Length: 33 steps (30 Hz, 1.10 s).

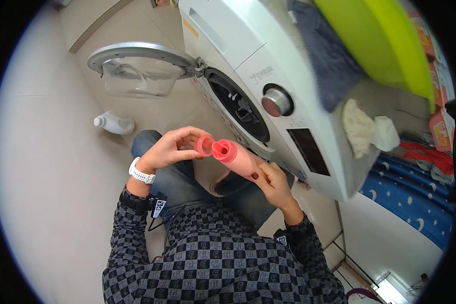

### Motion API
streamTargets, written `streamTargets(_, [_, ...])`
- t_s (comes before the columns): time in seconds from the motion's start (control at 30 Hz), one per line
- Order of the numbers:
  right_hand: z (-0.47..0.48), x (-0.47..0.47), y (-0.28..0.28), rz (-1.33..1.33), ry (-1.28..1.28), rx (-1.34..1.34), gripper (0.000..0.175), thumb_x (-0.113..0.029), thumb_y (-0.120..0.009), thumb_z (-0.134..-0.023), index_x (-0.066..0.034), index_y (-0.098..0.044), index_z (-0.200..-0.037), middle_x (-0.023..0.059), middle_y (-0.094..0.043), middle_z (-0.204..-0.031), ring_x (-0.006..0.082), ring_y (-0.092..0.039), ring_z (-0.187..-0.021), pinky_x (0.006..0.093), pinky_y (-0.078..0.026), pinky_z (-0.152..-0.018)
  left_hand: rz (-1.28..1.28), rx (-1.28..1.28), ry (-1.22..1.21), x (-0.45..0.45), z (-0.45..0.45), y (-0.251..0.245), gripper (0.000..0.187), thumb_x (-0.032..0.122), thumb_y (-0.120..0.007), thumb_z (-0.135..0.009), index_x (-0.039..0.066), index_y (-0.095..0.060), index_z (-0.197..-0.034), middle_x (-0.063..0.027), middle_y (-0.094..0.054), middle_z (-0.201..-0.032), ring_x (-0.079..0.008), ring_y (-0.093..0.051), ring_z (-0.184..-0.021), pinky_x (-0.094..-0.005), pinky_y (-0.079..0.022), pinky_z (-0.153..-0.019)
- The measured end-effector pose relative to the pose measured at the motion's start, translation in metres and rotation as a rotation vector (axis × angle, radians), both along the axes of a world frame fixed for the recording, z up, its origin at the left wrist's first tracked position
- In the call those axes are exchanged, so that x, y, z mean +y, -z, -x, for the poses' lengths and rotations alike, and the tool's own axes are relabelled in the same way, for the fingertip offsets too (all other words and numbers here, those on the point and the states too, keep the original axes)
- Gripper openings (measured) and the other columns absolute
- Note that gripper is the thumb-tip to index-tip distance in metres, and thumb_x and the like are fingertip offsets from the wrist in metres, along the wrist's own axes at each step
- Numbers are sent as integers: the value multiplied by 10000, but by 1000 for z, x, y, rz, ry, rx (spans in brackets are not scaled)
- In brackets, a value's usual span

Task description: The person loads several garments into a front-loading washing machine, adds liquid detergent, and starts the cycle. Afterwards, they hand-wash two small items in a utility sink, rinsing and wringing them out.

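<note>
In my right hand (275, 184) is a pink plastic bottle (240, 159), tilted so that its uncapped pouring spout (223, 151) points up and to the left. My left hand (173, 148) grips a translucent pink-red cap (204, 146) by its side, right beside the spout. Whether cap and spout touch is hard to tell. Both hands are above my knees, in front of a white front-loading washing machine (228, 34). Its round glass door (140, 76) is swung open to the left. Inside the dark drum opening (237, 104), some fabric shows.
A white capped bottle (116, 122) stands on the tiled floor at left. On top of the machine lie a dark grey cloth (326, 57), a lime-green basin (383, 41), a cream cloth (357, 127) and a white bundle (385, 133). Blue star-and-moon fabric (406, 197) hangs at right.
</note>
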State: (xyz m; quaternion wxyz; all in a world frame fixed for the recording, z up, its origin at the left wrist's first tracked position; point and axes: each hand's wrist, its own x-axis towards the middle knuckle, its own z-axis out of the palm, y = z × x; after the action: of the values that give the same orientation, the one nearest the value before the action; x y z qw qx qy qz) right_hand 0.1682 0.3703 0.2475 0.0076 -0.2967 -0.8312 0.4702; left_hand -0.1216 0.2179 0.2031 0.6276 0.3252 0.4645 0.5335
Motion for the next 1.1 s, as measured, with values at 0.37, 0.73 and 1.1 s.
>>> streamTargets(0.37, [-5,3,-30,20,52,-33,250,-228,-590,-977,16,-628,-1013,117,-579,-769,221,-522,-690,325,-415,-642,-134,174,-22,19,0,14,472,28,-752,-852,-34,-548,-1273,-119,-639,-1233,-203,-610,-1162,-358,-494,-1010])
streamTargets(0.73, [42,-36,112,-195,18,-266,218,-198,-601,-955,8,-643,-1012,134,-605,-754,228,-556,-650,331,-433,-615,-222,129,-58,6,12,233,438,41,-770,-821,-6,-601,-1222,-87,-665,-1177,-204,-627,-1105,-364,-508,-976])
streamTargets(1.1, [34,-23,90,-411,2,-386,278,-312,-631,-940,-49,-665,-1022,164,-648,-705,354,-612,-640,454,-457,-581,-222,23,0,30,-9,231,443,15,-751,-836,-14,-575,-1242,-95,-660,-1168,-188,-627,-1096,-355,-526,-957])
